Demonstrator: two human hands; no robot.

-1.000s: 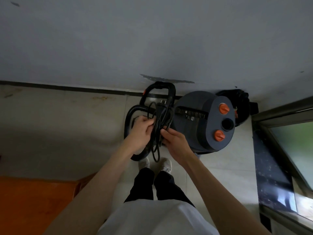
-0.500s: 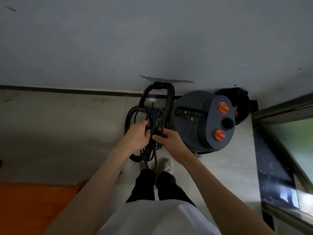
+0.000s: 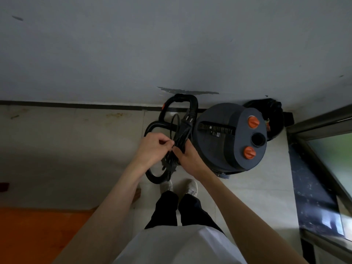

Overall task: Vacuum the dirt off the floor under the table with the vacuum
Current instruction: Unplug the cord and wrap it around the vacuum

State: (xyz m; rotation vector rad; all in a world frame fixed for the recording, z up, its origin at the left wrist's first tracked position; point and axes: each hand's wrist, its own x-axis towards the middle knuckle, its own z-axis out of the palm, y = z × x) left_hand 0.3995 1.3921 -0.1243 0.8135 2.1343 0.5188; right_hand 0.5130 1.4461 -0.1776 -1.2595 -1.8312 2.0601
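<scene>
Head view, left to right: left hand (image 3: 152, 147) pinching and right hand (image 3: 187, 156) gripping the bundled black power cord (image 3: 178, 141), limp and light, best held at mid-bundle. Vacuum (image 3: 228, 138): grey drum, two orange knobs, ribbed black hose (image 3: 162, 119), standing on tile floor (image 3: 76, 140) against the wall (image 3: 171, 44); likely bulky, lift by top handle.

Since a second ago the left hand (image 3: 152, 147) has shifted from gripping the cord bundle (image 3: 179, 141) to pinching at it with fingertips, while the right hand (image 3: 187, 156) has slid under the bundle, tilting it upright.
</scene>
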